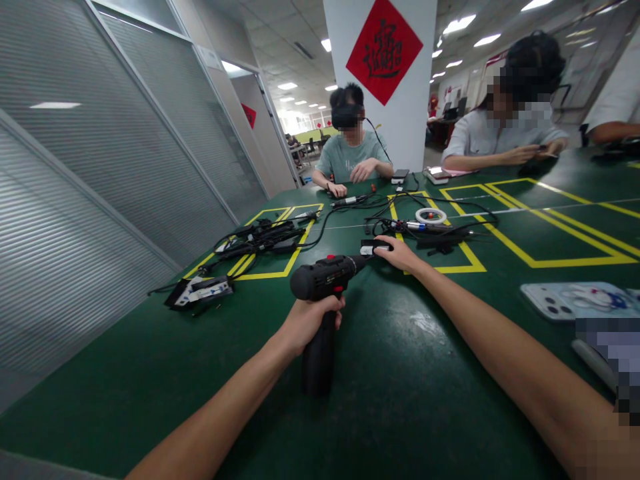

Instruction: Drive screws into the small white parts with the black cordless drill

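Note:
A black cordless drill (323, 279) stands upright on its grip, with my left hand (313, 320) wrapped round the handle below the red trigger. Its chuck points away to the right. Just past the chuck lies a small black block with a white label (369, 248). My right hand (395, 253) has its fingers on the right end of that block, thumb side facing me. The drill's tip reaches the block's near side; whether a bit touches it I cannot make out.
Tangled black cables and adapters (273, 237) lie at the left, near a black-and-white piece (200, 293). Behind my right hand are more cables and a white tape roll (431, 216). A phone (575, 300) lies at right. One person (355, 153) sits opposite, another (500, 140) at right.

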A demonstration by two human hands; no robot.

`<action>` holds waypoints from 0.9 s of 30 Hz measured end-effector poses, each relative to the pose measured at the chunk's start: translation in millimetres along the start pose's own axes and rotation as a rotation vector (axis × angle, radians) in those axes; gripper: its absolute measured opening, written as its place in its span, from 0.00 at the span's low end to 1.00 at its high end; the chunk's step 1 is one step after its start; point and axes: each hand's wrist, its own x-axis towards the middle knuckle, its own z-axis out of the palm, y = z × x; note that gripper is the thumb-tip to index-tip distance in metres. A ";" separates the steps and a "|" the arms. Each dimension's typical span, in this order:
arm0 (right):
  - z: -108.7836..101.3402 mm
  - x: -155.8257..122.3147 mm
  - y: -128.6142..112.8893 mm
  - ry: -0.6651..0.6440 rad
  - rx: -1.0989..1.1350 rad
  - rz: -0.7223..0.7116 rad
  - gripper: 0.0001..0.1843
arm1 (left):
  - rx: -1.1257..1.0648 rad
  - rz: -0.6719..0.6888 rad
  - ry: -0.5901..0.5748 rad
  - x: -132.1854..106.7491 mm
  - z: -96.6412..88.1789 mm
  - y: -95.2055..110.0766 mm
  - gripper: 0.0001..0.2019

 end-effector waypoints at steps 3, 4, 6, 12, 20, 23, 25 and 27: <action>-0.2 -0.3 -0.7 -0.001 0.005 0.004 0.27 | 0.016 0.003 -0.010 -0.4 -0.3 0.1 0.08; -0.4 -0.5 -1.1 0.000 0.007 0.004 0.27 | 0.021 0.001 -0.011 -0.6 -0.1 0.6 0.08; -0.9 -1.0 -1.9 -0.002 0.008 0.004 0.27 | 0.031 -0.006 -0.007 -1.3 0.4 1.7 0.08; -1.6 -1.1 -2.0 0.002 0.007 0.004 0.26 | 0.047 -0.005 -0.011 -1.9 0.1 1.7 0.08; -2.7 -2.2 -4.0 -0.009 -0.001 0.001 0.27 | 0.042 -0.008 -0.007 0.1 0.1 0.6 0.08; -3.0 -2.4 -4.7 -0.009 -0.002 -0.003 0.27 | 0.024 -0.017 0.002 -0.1 2.0 2.4 0.07; -2.9 -2.2 -4.3 -0.010 -0.001 -0.001 0.27 | 0.018 -0.019 0.005 -0.2 2.7 3.0 0.07; -2.7 -1.9 -3.6 -0.010 -0.002 0.002 0.27 | 0.014 -0.015 0.002 -0.2 2.5 3.0 0.07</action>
